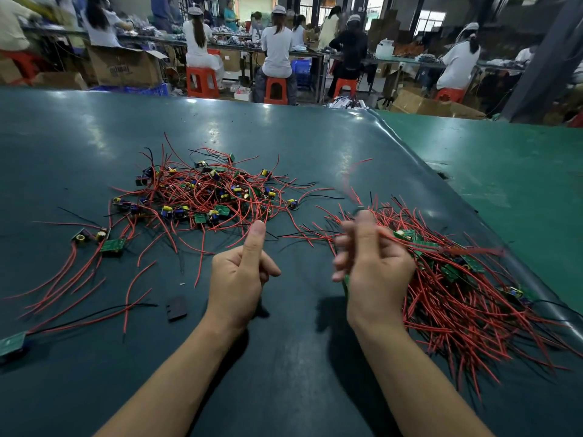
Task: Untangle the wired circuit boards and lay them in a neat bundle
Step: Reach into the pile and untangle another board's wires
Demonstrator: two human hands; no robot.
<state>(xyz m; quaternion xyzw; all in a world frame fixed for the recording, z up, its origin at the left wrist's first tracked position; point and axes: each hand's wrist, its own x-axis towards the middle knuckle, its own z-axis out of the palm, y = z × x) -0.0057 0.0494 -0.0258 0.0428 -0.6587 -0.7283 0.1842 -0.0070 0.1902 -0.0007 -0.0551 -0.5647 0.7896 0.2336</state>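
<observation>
Head view: the right hand point(372, 263), blurred, grips one board's red wires beside the bundle point(467, 294). The left hand point(243, 272) is curled, holding nothing. The tangle point(202, 193) lies left of the bundle. Best draw slowly, aligning wires.

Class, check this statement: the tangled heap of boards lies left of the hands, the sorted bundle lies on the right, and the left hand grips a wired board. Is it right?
Wrong in one respect. In the head view the right hand grips a wired board, while the left hand is curled and holds nothing. The tangled heap and the sorted bundle lie as stated.
</observation>
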